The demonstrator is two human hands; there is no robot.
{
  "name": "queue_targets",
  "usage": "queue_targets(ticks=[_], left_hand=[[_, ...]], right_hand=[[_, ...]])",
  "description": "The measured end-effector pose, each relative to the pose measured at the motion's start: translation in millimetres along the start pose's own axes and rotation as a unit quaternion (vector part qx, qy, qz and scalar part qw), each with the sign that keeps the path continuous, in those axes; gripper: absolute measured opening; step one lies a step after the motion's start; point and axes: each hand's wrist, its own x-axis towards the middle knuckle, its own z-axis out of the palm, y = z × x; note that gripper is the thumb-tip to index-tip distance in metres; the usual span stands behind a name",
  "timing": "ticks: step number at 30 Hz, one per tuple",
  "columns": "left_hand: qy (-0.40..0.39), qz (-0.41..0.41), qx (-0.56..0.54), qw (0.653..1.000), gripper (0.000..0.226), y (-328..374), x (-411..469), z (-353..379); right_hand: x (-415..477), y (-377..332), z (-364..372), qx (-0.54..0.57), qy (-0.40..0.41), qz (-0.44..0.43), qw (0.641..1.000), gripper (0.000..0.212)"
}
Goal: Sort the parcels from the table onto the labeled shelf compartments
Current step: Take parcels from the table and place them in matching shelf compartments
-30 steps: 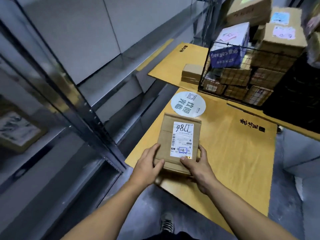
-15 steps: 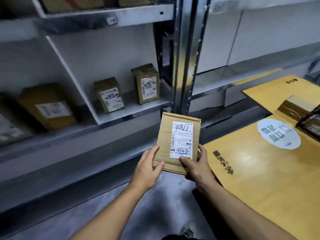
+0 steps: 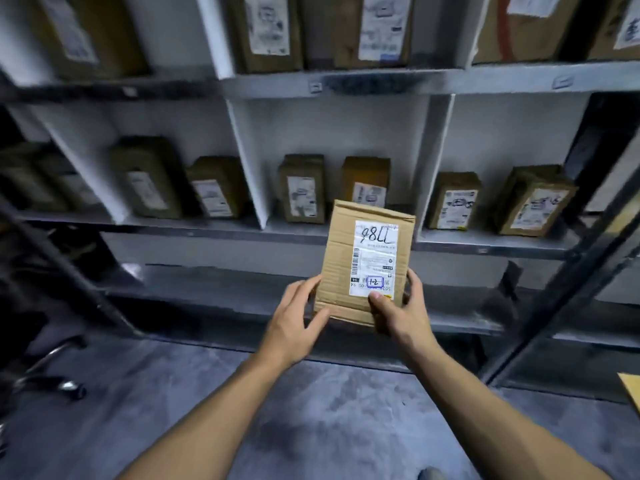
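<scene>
Along the top of the frame the upper-row parcels (image 3: 266, 29) are cut off by the edge. At the left the blurred parcels (image 3: 145, 178) are smeared and their stickers are unreadable. The rail tags (image 3: 314, 86) and the fine print on the label (image 3: 374, 261) of the held parcel (image 3: 337, 258) are too small to read, and that parcel hides most fingers of the right hand (image 3: 401, 313) and the lower part of the box behind (image 3: 367, 174). A yellow corner (image 3: 632, 389) at the lower right and a shoe (image 3: 431, 474) at the bottom are cropped.

The grey, blotchy floor (image 3: 311, 427) lies at six o'clock. Shiny metal legs (image 3: 45, 382) with a little wheel stand at eight o'clock.
</scene>
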Motion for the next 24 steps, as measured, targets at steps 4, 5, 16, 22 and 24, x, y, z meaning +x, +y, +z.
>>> queue_targets(ticks=[4, 5, 16, 22, 24], left_hand=[[0.061, -0.031, 0.071, 0.995, 0.051, -33, -10, -81], [0.073, -0.035, 0.094, 0.992, 0.050, -41, -13, -98], [0.115, -0.081, 0.381, 0.914, 0.054, -79, 26, -273], [0.162, -0.063, 0.423, 0.889, 0.054, -89, 84, -347], [0.171, -0.054, 0.427, 0.886, 0.055, -91, 104, -369]], right_hand=[[18, -27, 76, -0.006, -0.077, -0.030, 0.997, 0.076], [21, -34, 94, -0.004, -0.096, -0.040, 0.995, 0.074], [69, -113, 270, -0.049, -0.196, -0.201, 0.959, 0.075], [118, -172, 350, -0.025, -0.200, -0.280, 0.939, 0.077], [136, -194, 373, -0.011, -0.198, -0.298, 0.934, 0.079]])
